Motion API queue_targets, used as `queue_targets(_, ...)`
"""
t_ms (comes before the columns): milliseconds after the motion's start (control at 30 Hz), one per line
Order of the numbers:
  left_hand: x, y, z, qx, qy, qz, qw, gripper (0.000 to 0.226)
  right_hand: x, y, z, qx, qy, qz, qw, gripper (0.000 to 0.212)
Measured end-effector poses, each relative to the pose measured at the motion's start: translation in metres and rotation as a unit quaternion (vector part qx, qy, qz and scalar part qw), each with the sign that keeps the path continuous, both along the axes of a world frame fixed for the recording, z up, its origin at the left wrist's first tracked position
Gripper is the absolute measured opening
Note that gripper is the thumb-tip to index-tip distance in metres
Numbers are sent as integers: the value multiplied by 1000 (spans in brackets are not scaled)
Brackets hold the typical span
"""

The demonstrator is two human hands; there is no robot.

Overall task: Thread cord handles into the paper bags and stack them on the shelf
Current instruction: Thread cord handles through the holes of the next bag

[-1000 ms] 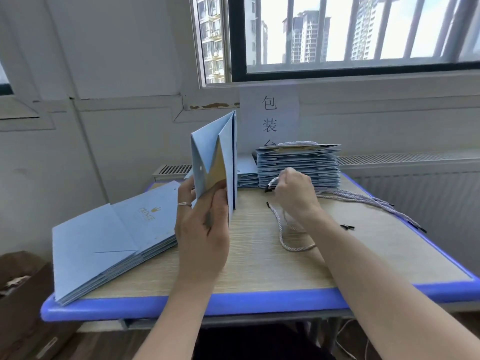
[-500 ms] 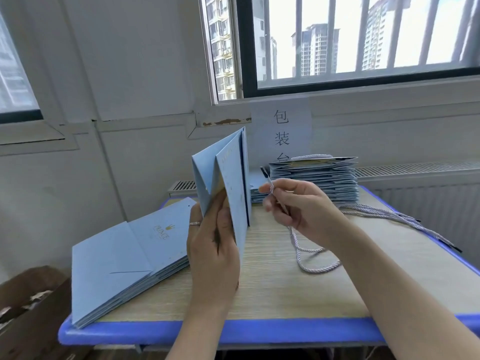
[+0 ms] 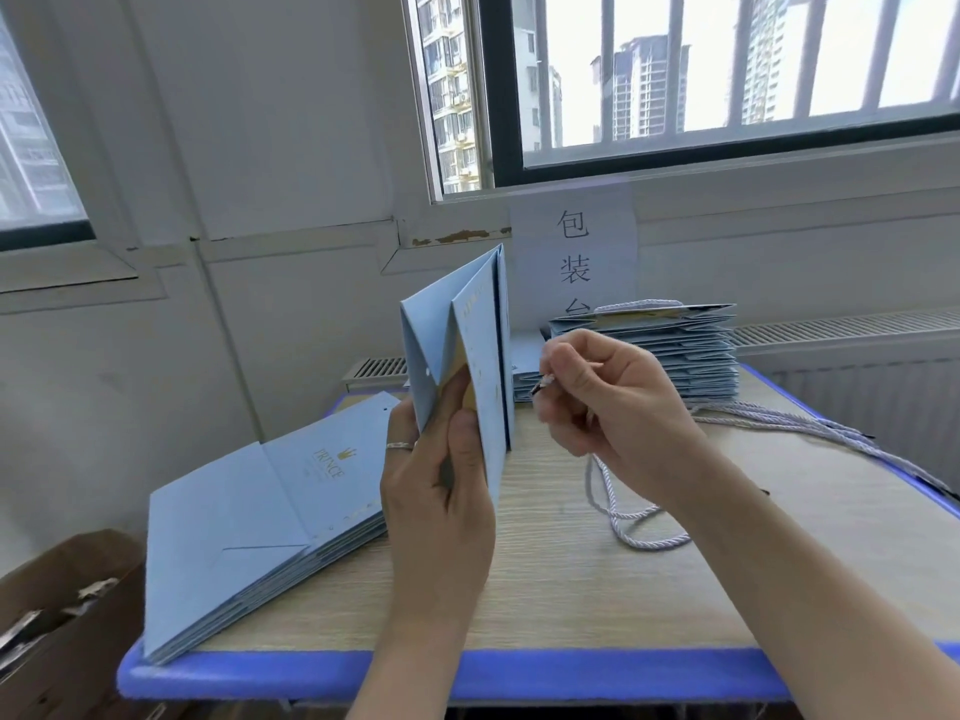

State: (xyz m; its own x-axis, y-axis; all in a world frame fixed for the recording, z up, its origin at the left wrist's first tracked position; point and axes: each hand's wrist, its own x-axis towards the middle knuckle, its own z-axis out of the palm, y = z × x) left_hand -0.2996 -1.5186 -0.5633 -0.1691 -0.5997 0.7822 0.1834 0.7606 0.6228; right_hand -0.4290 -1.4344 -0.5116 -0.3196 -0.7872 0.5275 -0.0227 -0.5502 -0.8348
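Observation:
My left hand [image 3: 441,491] grips a light blue paper bag [image 3: 478,350] upright over the table, its folded panels fanned apart at the top. A small punched hole shows on its left panel. My right hand [image 3: 613,407] pinches the black-tipped end of a pale twisted cord [image 3: 634,532] just right of the bag, the tip pointing at it. The rest of the cord loops down onto the table under my wrist.
A fanned pile of flat blue bags [image 3: 249,517] lies at the table's left. A stack of bags with handles [image 3: 649,350] sits at the back. Loose cords [image 3: 810,428] trail to the right edge. The wooden table [image 3: 571,605] has a blue rim. A cardboard box [image 3: 57,615] stands lower left.
My right hand lifted a cord off the table and brought its tip up beside the bag. My left hand kept the bag upright and spread its panels a little wider.

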Motion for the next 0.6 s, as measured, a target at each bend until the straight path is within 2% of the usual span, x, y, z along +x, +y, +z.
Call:
queue_targets(200, 2, 4, 1, 2, 4, -8, 1000, 43, 5, 1, 0, -55, 30, -45, 997, 11)
queue_targets(333, 2, 7, 4, -10, 6, -22, 1000, 44, 13, -1, 0, -89, 63, -118, 987, 6)
queue_targets(600, 1, 5, 3, 10, 7, -14, 1000, 44, 25, -11, -6, -122, 145, -185, 964, 14)
